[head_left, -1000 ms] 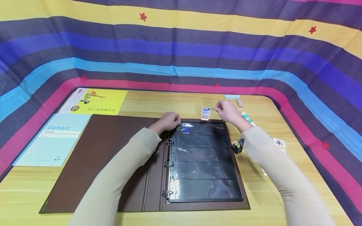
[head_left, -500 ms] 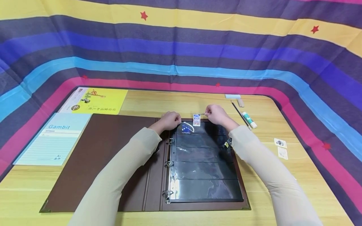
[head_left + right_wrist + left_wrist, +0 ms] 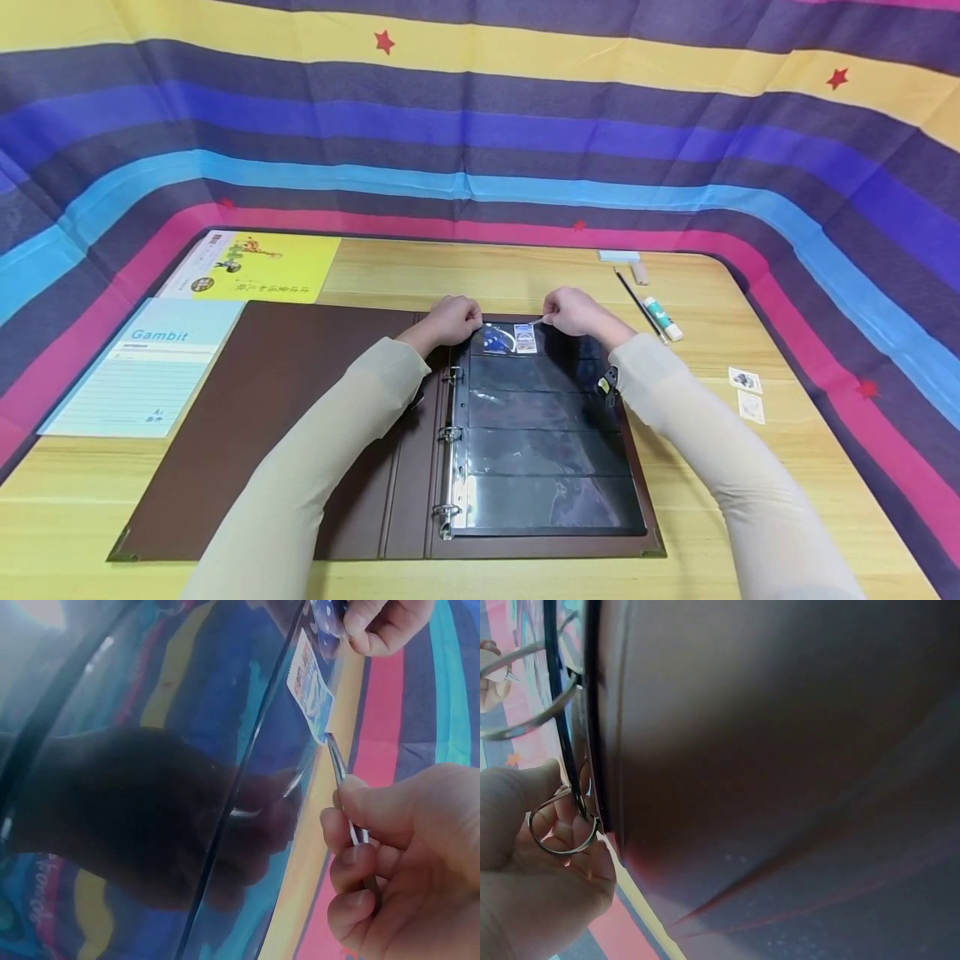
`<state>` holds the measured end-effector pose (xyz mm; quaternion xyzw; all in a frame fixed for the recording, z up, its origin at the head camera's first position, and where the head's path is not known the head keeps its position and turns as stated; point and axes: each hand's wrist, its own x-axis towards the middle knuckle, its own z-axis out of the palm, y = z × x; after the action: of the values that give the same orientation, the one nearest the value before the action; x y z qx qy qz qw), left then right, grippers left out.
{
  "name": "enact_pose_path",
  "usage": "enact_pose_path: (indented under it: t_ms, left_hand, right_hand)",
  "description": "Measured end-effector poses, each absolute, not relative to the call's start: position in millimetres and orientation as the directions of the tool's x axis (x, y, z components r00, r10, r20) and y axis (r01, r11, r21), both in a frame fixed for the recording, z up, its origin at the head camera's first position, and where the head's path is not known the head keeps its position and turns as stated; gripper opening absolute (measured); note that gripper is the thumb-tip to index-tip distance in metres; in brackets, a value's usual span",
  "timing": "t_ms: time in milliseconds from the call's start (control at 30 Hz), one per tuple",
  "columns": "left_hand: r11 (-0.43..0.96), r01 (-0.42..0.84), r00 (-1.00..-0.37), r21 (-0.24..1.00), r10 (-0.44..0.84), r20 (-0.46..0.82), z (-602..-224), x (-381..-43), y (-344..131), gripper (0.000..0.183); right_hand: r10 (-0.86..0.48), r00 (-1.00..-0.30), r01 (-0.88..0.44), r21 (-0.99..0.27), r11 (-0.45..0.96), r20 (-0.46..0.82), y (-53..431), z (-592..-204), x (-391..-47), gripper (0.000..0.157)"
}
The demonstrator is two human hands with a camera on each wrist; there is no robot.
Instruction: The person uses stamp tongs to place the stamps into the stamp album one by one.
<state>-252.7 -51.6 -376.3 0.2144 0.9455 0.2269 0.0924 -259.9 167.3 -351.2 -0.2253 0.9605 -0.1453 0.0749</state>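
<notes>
My right hand [image 3: 573, 312] pinches metal tweezers [image 3: 341, 769] between thumb and fingers. Their tips hold the upper edge of a stamp [image 3: 526, 338], which lies over the top pocket strip of a black stamp album page [image 3: 543, 412]. Just left of it, a dark blue stamp [image 3: 497, 339] sits in the same strip. My left hand [image 3: 453, 320] pinches the top left corner of the page, beside the upper binder ring [image 3: 562, 825]. In the left wrist view its thumb and fingers lie on either side of the page edge.
The brown binder cover [image 3: 315, 400] lies open flat. Two loose stamps [image 3: 747, 393] lie at the right. A glue stick [image 3: 663, 318], a pencil [image 3: 639, 302] and an eraser [image 3: 639, 273] stand behind them. Notebook [image 3: 142, 367] and yellow book [image 3: 288, 262] lie at left.
My right hand has moved left and toward me, bringing the tweezed stamp from beyond the binder's top edge down over the top strip beside the blue stamp. The left hand stays put.
</notes>
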Motion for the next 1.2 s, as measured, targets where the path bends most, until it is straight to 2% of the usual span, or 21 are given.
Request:
enact_pose_path:
  t_ms: [400,900,1100,1200]
  left_hand:
    - [0.800,0.370,-0.889,0.472,0.453,-0.071,-379.5,-254.7,-51.5,0.014]
    - [0.721,0.292,-0.888,0.628,0.449,-0.103,-378.5,-255.6,-58.1,0.014]
    - [0.690,0.267,-0.882,0.673,0.457,-0.119,-383.5,-258.3,-59.6,0.011]
    - [0.664,0.250,-0.881,0.705,0.458,-0.119,-385.0,-259.1,-60.7,0.009]
  right_hand:
    - [-0.492,-0.857,-0.422,-0.341,0.840,-0.152,173.7,-352.2,-267.6,0.010]
    - [-0.537,-0.819,-0.423,-0.420,0.803,-0.203,176.9,-354.8,-274.2,0.011]
    - [-0.559,-0.810,-0.450,-0.424,0.786,-0.179,178.2,-356.3,-273.9,0.011]
    - [-0.539,-0.832,-0.441,-0.427,0.789,-0.135,181.5,-354.5,-271.3,0.008]
